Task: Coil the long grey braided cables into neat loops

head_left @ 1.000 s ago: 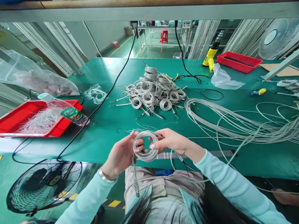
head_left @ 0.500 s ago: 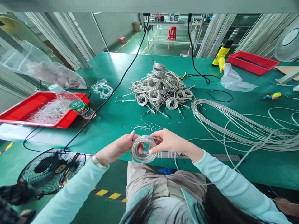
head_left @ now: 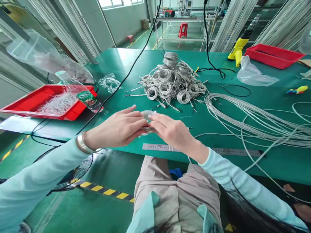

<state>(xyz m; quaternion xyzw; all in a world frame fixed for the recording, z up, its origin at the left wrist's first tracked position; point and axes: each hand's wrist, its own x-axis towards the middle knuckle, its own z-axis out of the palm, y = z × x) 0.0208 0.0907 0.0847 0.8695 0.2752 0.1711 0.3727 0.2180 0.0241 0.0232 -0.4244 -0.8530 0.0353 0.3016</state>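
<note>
Between my two hands is a coil of clear-sheathed cable (head_left: 148, 130), mostly covered by my fingers. My left hand (head_left: 125, 126) grips its left side, palm down. From the right, my right hand (head_left: 170, 129) holds it with the fingertips close to those of the left. Beyond them rises a heap of similar coiled cables (head_left: 167, 81) with stripped dark ends poking out. A steel ruler (head_left: 155, 147) lies on the green table below my hands, partly hidden by my right forearm. To the right stretches a large loose bundle of cable (head_left: 243, 116).
At the left a red tray (head_left: 70, 115) holds white strips, with a plastic bottle (head_left: 88, 98) leaning on it. A yellow heat gun (head_left: 238, 51) and another red tray (head_left: 274, 60) stand back right. Black cords (head_left: 136, 61) hang across the table. A fan (head_left: 75, 171) stands below left.
Both hands have moved up and away from me with the coil. They now cover most of its ring, which showed openly before. The camera view has tilted down and shifted.
</note>
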